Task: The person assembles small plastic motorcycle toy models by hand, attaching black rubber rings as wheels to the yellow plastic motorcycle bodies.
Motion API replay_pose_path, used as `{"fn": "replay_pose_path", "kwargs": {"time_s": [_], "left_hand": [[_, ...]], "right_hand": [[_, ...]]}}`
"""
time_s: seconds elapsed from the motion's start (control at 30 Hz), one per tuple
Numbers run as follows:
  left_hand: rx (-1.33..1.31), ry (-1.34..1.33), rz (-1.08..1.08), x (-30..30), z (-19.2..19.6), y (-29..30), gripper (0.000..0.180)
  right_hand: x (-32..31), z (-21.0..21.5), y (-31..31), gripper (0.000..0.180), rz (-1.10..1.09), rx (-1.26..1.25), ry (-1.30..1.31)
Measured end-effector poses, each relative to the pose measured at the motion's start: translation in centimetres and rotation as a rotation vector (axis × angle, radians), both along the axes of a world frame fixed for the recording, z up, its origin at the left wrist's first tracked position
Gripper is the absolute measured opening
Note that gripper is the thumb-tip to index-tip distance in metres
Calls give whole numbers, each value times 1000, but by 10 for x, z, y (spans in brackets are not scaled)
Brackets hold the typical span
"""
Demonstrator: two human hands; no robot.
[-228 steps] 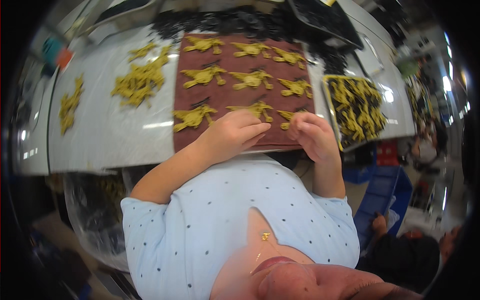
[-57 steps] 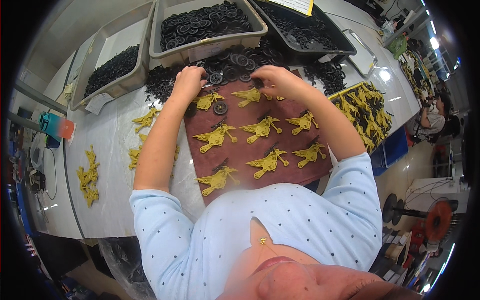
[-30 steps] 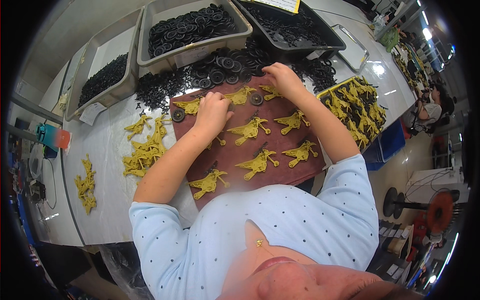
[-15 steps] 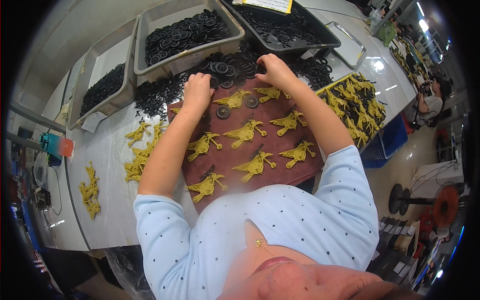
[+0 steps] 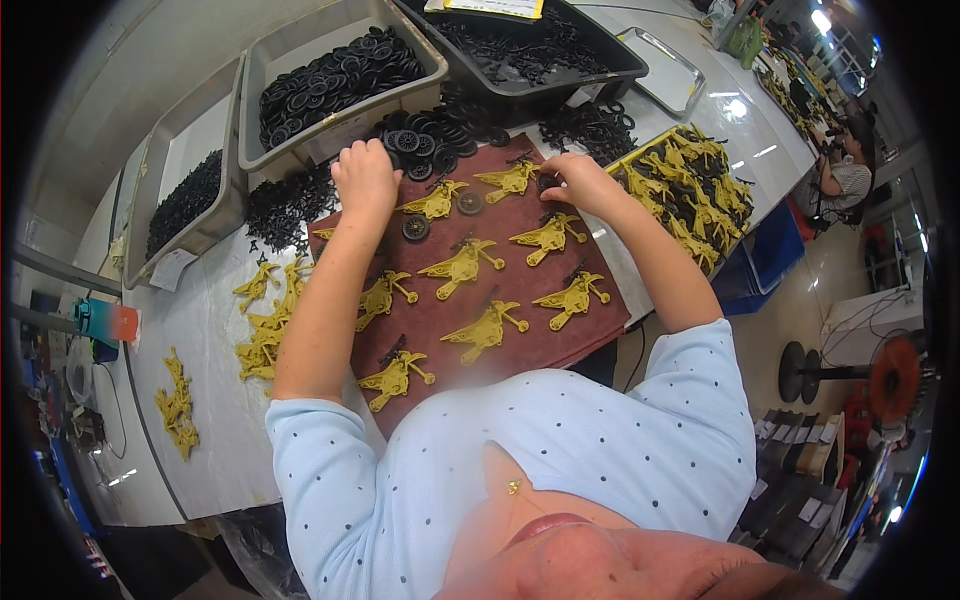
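Observation:
Between the thumb and fingers of my right hand (image 5: 584, 186) is a black toy wheel (image 5: 547, 184), just right of a yellow plastic part (image 5: 508, 181) at the cloth's far edge. My left hand (image 5: 366, 180) is curled at the cloth's far left, beside the heap of black wheels (image 5: 432, 140); its fingertips are partly hidden, so what it holds does not show. Two loose wheels, one of them a black wheel (image 5: 415, 228), lie near another yellow part (image 5: 436, 200). Several more yellow parts with small black pieces beside them sit in rows on the brown cloth (image 5: 545, 345).
Behind stand a grey bin of wheels (image 5: 340, 75), a narrower bin of small black parts (image 5: 185, 205) and a black bin (image 5: 540, 55). A tray of yellow-and-black pieces (image 5: 690, 195) is at right. More yellow parts (image 5: 265, 335) lie left. A person (image 5: 845, 165) sits far right.
My right hand has moved from the wheel heap to the right and nearer, bringing a wheel over the cloth. My left hand stays beside the heap. The whole view has shifted slightly.

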State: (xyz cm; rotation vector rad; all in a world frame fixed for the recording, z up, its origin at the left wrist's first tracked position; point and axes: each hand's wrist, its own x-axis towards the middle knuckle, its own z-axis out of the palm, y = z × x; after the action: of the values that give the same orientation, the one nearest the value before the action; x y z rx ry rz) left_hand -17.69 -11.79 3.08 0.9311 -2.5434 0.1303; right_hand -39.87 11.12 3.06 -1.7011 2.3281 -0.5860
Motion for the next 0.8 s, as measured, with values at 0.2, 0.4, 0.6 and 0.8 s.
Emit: {"fn": "replay_pose_path", "kwargs": {"time_s": [0.2, 0.4, 0.6, 0.8], "left_hand": [[291, 0, -280, -27, 4, 70, 44], [205, 29, -452, -45, -18, 91, 40], [160, -37, -417, -47, -21, 92, 38], [161, 1, -445, -48, -30, 86, 42]], "right_hand": [[1, -4, 0, 40, -3, -2, 78], [3, -10, 2, 35, 14, -55, 116], [6, -9, 6, 36, 9, -55, 138], [8, -7, 5, 38, -33, -17, 121]]}}
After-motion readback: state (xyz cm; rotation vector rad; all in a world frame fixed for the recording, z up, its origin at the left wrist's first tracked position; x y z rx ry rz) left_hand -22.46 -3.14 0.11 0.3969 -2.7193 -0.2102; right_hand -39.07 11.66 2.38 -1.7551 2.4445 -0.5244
